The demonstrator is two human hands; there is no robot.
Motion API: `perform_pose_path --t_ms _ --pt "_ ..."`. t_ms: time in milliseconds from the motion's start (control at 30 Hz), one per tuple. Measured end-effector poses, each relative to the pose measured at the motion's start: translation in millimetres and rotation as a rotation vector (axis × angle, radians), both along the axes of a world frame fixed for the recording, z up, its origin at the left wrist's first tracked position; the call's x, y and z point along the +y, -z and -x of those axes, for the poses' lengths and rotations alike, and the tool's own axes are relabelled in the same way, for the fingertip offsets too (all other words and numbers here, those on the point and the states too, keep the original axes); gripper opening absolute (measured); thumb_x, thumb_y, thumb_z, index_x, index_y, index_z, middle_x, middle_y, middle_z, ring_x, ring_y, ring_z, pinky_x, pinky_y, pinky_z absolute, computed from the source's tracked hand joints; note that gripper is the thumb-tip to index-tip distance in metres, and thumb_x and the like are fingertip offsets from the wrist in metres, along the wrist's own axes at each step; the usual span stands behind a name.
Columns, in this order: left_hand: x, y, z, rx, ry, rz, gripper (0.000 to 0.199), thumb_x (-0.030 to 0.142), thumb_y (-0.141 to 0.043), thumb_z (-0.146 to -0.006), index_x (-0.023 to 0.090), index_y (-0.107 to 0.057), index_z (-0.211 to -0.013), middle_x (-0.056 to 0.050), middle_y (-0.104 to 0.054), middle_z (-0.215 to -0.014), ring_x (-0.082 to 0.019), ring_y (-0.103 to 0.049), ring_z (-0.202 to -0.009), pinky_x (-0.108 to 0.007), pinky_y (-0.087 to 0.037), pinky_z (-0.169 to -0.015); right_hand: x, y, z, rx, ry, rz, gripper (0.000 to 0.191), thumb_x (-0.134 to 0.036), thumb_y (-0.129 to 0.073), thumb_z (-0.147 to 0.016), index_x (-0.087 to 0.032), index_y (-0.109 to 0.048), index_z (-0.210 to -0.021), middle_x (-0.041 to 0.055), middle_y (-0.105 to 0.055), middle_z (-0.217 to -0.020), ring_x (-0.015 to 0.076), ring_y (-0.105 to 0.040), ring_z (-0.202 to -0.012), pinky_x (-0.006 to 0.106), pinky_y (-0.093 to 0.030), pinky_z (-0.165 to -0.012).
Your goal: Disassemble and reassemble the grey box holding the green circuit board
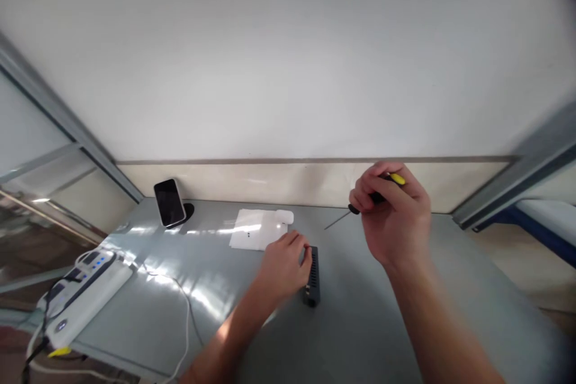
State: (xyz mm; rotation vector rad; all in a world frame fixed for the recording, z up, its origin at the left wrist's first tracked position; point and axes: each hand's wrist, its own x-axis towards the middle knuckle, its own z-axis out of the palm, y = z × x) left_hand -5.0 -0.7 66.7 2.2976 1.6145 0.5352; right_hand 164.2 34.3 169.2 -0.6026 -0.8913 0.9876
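My right hand (391, 216) is raised above the table and wraps around a screwdriver (378, 197) with a black and yellow handle. Its thin metal shaft slants down to the left, with the tip in the air. On the table lies a long dark block (314, 288) with a row of slots along it. My left hand (288, 267) is against the block's left side, fingers curled and fingertips close together near its far end. Whatever those fingertips pinch, if anything, is hidden. A white sheet (256, 228) with a few tiny dark specks lies just beyond my left hand.
A phone (169, 203) leans on a dark round stand at the back left. A white power strip (85, 300) with plugs and cables lies at the left edge, and a white cable (186, 324) runs across the table. Behind stands a pale wall (288, 72) with metal frame posts.
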Motion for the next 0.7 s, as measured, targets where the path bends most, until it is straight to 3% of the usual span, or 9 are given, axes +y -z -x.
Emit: perform_pose_path --t_ms 100,200,300,567,700 --pt "-5.8 -16.4 -11.0 0.209 -0.019 0.087 0.016 0.016 -0.05 -0.102 0.018 -0.066 -0.102 -0.012 -0.072 -0.107 -0.026 -0.07 -0.103 -0.034 -0.054 -0.084 -10.0 -8.6 -1.1 0.0 -0.014 -0.024 0.016 -0.011 -0.07 -0.078 -0.023 -0.06 -0.079 -0.0061 -0.043 -0.063 0.0087 -0.037 -0.05 0.026 -0.028 -0.048" --pt "-10.2 -36.6 -22.7 0.423 0.033 0.203 0.024 -0.002 -0.06 -0.086 0.013 -0.066 -0.104 -0.015 -0.072 -0.109 -0.029 -0.071 -0.102 -0.033 -0.053 -0.079 -19.1 -18.0 -5.7 0.016 -0.004 -0.065 0.016 -0.011 -0.069 -0.077 -0.024 -0.059 -0.078 -0.0062 -0.042 -0.063 0.0087 -0.036 -0.05 0.026 -0.027 -0.047" --pt "-11.1 -49.7 -30.7 0.506 0.039 0.245 0.035 -0.007 -0.066 -0.076 0.01 -0.066 -0.107 -0.017 -0.071 -0.11 -0.03 -0.071 -0.101 -0.032 -0.054 -0.076 -23.0 -24.4 -11.4 0.004 0.021 -0.094 0.017 -0.013 -0.071 -0.078 -0.024 -0.058 -0.077 -0.0063 -0.041 -0.062 0.0086 -0.035 -0.049 0.026 -0.027 -0.047" --pt "-2.2 -44.0 -36.9 0.492 0.046 0.218 0.042 -0.012 -0.072 -0.072 0.008 -0.066 -0.108 -0.02 -0.072 -0.109 -0.035 -0.071 -0.108 -0.038 -0.056 -0.086 -16.4 -25.2 -24.8 0.052 0.084 -0.079 0.017 -0.012 -0.07 -0.073 -0.024 -0.059 -0.075 -0.0061 -0.042 -0.062 0.0091 -0.034 -0.049 0.028 -0.023 -0.047" --pt "1.3 -39.5 -34.2 0.465 0.058 0.22 0.048 -0.012 -0.077 -0.065 0.008 -0.066 -0.107 -0.021 -0.072 -0.108 -0.036 -0.073 -0.103 -0.038 -0.057 -0.082 -12.8 -26.3 -32.4 0.101 0.112 -0.07 0.017 -0.01 -0.068 -0.072 -0.024 -0.058 -0.073 -0.0061 -0.041 -0.061 0.0095 -0.033 -0.049 0.028 -0.021 -0.047"
